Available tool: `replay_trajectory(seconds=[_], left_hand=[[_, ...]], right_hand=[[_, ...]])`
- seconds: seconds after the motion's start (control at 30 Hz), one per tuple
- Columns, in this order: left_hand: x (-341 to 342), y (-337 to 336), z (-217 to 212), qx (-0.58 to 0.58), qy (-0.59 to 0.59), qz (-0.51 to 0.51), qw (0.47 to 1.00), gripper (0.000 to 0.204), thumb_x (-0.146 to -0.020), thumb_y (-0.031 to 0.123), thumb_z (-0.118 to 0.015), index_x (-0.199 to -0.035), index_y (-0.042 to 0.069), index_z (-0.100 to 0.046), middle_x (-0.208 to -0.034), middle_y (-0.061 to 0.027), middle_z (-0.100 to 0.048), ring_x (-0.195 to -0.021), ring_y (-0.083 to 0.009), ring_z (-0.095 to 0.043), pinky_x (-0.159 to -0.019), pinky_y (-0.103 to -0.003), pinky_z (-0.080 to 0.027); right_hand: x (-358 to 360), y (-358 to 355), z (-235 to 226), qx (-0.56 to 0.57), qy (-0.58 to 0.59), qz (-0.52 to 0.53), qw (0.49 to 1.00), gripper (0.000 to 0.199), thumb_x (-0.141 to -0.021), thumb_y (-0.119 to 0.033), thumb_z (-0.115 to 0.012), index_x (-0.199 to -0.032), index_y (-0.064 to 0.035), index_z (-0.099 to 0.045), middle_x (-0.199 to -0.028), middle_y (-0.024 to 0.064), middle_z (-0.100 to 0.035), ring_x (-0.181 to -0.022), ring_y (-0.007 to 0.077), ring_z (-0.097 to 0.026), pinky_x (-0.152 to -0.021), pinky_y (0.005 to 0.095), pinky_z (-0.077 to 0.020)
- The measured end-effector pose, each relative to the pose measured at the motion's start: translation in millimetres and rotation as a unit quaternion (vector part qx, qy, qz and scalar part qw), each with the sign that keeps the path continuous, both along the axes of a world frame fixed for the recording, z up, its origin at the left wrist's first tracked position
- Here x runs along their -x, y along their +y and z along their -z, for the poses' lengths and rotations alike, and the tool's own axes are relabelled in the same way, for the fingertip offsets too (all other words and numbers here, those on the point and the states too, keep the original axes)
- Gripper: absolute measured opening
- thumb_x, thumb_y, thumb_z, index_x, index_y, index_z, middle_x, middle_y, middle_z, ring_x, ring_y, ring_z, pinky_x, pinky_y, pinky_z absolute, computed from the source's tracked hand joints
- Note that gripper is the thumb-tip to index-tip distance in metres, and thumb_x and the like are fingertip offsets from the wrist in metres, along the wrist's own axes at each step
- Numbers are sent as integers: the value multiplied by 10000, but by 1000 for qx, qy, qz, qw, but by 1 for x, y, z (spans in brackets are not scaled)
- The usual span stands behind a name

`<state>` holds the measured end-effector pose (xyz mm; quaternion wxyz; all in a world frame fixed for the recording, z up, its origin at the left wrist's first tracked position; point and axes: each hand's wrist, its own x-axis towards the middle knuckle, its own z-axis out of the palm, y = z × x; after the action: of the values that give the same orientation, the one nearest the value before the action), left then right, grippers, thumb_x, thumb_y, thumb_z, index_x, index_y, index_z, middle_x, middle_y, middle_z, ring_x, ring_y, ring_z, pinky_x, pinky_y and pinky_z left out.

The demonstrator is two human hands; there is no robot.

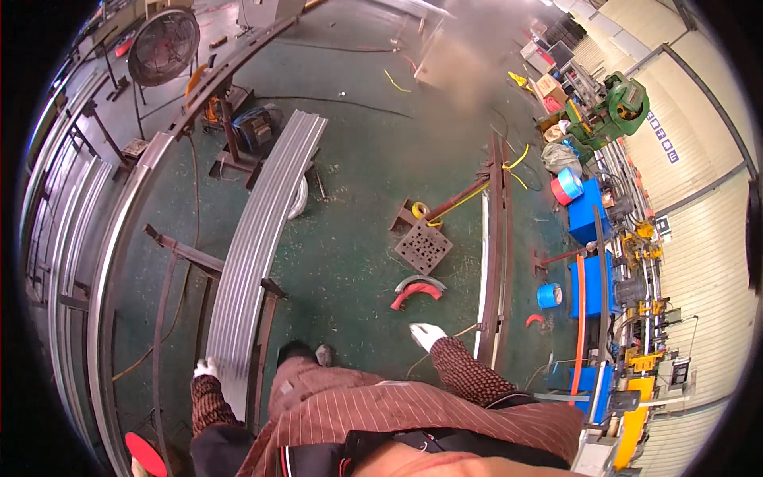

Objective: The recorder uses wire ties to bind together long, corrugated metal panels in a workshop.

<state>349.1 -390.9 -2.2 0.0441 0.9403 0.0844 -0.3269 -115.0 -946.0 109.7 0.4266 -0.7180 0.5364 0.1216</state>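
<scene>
My left hand [206, 368], in a white glove, is at the left edge of a row of long ribbed metal profiles [258, 226]. Its fingers look slightly apart and touch or nearly touch that edge. The profiles lie side by side on a dark metal stand [273, 288]. Out to the right, my gloved right hand [428, 335] hangs over the green floor with its fingers stretched to the left, holding nothing. Just beyond it, a red curved piece [416, 295] and a grey curved piece [420, 281] lie close together on the floor.
A perforated metal block [424, 247] and a yellow tape roll [420, 210] stand past my right hand. Brown steel rails [498, 238] run along the right. Blue bins [590, 288] line the wall side. A large fan [164, 46] stands far left, near long metal tubes [107, 262].
</scene>
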Motion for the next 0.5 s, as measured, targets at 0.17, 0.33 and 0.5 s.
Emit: replay_trajectory(seconds=[0.17,0.33,0.5], left_hand=[[-64,-91,11,-16,-50,6,999,727,-955,716,-415,-1466,221,-563,-1343,-268,-635,-1262,-465,-593,-1077,-586,-464],[-152,-197,37,69,-78,122,987,677,-1010,645,-377,-1464,176,-559,-1446,-233,-582,-1304,-446,-568,-1113,-529,-446],[-226,-336,5,230,-40,4,972,715,-1002,587,-470,-1436,26,-564,-1431,-297,-569,-1402,-409,-500,-1163,-442,-393]], right_hand=[[-72,-44,14,-21,-106,-33,994,377,-1070,-261,-593,-1349,-15,-652,-1141,65,-736,-983,129,-682,-893,291,-555],[-115,-113,23,-60,70,-147,985,501,-1046,-465,-517,-1352,-95,-659,-1344,159,-679,-1286,322,-617,-1107,396,-466],[-168,-211,41,-67,131,-65,987,535,-1029,-537,-502,-1131,-63,-728,-931,119,-748,-779,299,-685,-769,443,-545]])
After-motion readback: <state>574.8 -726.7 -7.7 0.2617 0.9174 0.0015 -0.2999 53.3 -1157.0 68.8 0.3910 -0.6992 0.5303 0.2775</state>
